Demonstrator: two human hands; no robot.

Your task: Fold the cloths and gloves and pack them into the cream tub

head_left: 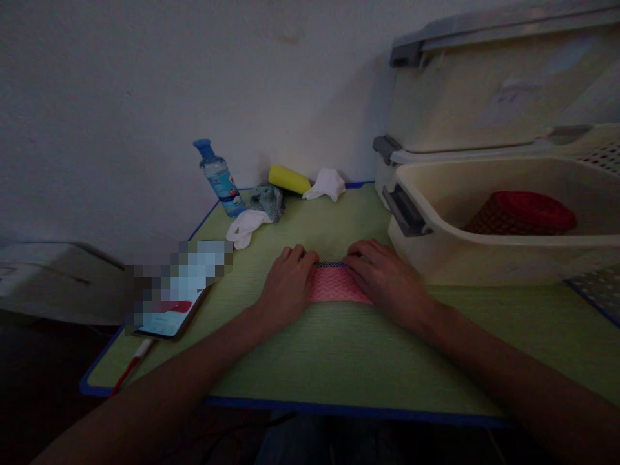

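Head camera: dim light; both forearms run in from the bottom corners, the right one cut off by the right edge.
Left hand (289, 279): curled over the left end of the pink cloth (339, 286), fingertips at its far corner; the thumb is hard to make out.
Right hand (387, 278): laid over the cloth's right end and covering that corner; whether either hand pinches the fabric or only presses it, I cannot tell.
Pink cloth: flat on the table (310, 361) between the hands, both ends hidden under them; zigzag-textured, with a dark, finely checked strip (332, 264) along its far edge.
Phone (188, 297): screen mostly lost to pixelation, lying near the table's left edge; a red-and-white thin object (130, 367) beside it passes partly behind the left forearm.
Bin (450, 261): cream, smooth, round-cornered, with a grey latch, running out of frame at right; inside, a red lattice-sided container (533, 210), its lower part hidden by the rim.
Back of table: clear bottle (223, 184) with a blue top, crumpled grey fabric (266, 200), limp white fabric (247, 226), a yellow rounded object (289, 179) and a peaked white cloth (329, 184).
Tabletop: pale green, faintly grained, blue-edged.
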